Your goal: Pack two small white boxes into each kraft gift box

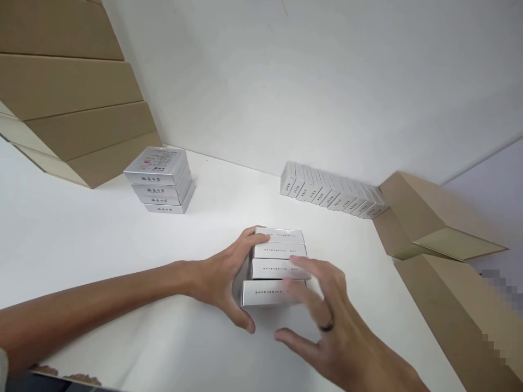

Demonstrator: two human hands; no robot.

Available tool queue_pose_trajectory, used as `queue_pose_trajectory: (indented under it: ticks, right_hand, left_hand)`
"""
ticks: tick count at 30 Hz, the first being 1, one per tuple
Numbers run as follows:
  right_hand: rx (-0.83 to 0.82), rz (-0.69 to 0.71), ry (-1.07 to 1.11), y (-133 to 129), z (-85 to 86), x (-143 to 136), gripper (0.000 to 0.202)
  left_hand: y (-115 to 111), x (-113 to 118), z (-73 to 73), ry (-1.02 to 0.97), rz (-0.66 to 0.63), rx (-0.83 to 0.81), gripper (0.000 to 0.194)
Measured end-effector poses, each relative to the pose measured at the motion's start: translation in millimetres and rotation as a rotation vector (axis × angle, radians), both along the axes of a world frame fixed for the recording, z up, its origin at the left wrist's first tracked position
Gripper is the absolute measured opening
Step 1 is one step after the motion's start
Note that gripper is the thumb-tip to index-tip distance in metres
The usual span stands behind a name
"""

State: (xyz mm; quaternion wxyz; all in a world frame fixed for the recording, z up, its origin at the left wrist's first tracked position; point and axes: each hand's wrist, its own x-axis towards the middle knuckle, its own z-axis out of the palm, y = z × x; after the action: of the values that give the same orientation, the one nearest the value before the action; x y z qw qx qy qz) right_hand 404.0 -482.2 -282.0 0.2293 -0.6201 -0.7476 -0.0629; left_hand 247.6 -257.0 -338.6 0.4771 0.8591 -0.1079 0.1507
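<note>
White wall (306,81) backs white tabletop (212,239). Brown cartons (81,81) stacked left, more cartons (420,207) right. White box row (333,190) along wall; box stack (159,182) near left cartons. Four white boxes (273,268) front-centre, slightly staggered. Left hand (220,272) splayed round their left side; right hand (335,316) splayed at right ends, contact unclear.

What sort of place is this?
Probably a packing or sorting table: four small white boxes sit lined up in the middle, others form a row and a stack, and bigger brown boxes stand on both sides.
</note>
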Motion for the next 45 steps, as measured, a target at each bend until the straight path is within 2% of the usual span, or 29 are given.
queue_pose_trajectory:
  ticks: [2,4,8,12,15,18,21,25,26,31,37,39,42,43,45]
  right_hand:
    - [-0.162,-0.101,0.214,-6.1,-10.5,14.0,0.102]
    - [-0.327,-0.160,0.457,-6.6,-21.4,25.5,0.129]
    - [-0.463,-0.098,0.750,7.7,-36.4,38.6,0.142]
    - [-0.521,-0.031,0.811,26.9,-41.4,45.4,0.151]
    - [-0.484,0.080,0.770,35.3,-44.6,47.4,0.148]
    - [-0.433,0.165,0.720,37.7,-47.0,46.3,0.141]
    - [-0.439,0.152,0.721,35.7,-46.1,47.0,0.139]
    - [-0.536,0.061,0.784,27.2,-40.8,59.3,0.140]
    - [-0.555,0.055,0.792,24.2,-39.3,63.7,0.135]
    - [-0.549,0.081,0.806,12.9,-36.8,79.9,0.085]
    - [-0.292,-0.102,0.948,25.8,-53.2,78.9,0.039]
    - [-0.296,-0.108,0.972,34.5,-56.3,76.6,0.045]
    - [-0.358,-0.108,1.000,47.8,-54.3,73.1,0.087]
    - [-0.377,-0.125,1.004,51.7,-52.3,72.0,0.094]
    - [-0.402,-0.169,0.998,58.0,-47.8,69.8,0.088]
  left_hand:
    - [-0.7,0.2,-1.5,-0.010,0.014,0.017,0.145]
    - [-1.3,0.5,-3.0,-0.006,0.035,0.011,0.142]
    - [-3.0,0.9,-5.8,-0.006,0.087,-0.010,0.133]
    - [-4.0,3.6,-7.1,-0.061,0.109,0.043,0.130]
    - [-3.6,5.0,-7.8,-0.077,0.107,0.052,0.129]
    - [-2.9,3.9,-10.2,-0.013,0.089,0.037,0.135]
    - [-2.2,2.2,-13.5,0.000,0.078,0.056,0.143]
    - [-1.3,0.2,-13.5,-0.134,0.099,0.196,0.148]
    - [-1.3,-0.9,-12.4,-0.151,0.108,0.234,0.144]
    - [-2.9,-8.4,-4.7,-0.187,0.145,0.360,0.123]
    - [-4.2,-10.0,-3.1,-0.219,0.212,0.462,0.113]
    - [-5.0,-9.7,-4.0,-0.250,0.224,0.511,0.114]
    - [-7.1,-9.4,-4.9,-0.311,0.233,0.568,0.114]
    - [-7.9,-9.3,-5.0,-0.332,0.236,0.580,0.114]
    - [-9.4,-9.2,-5.2,-0.361,0.248,0.595,0.111]
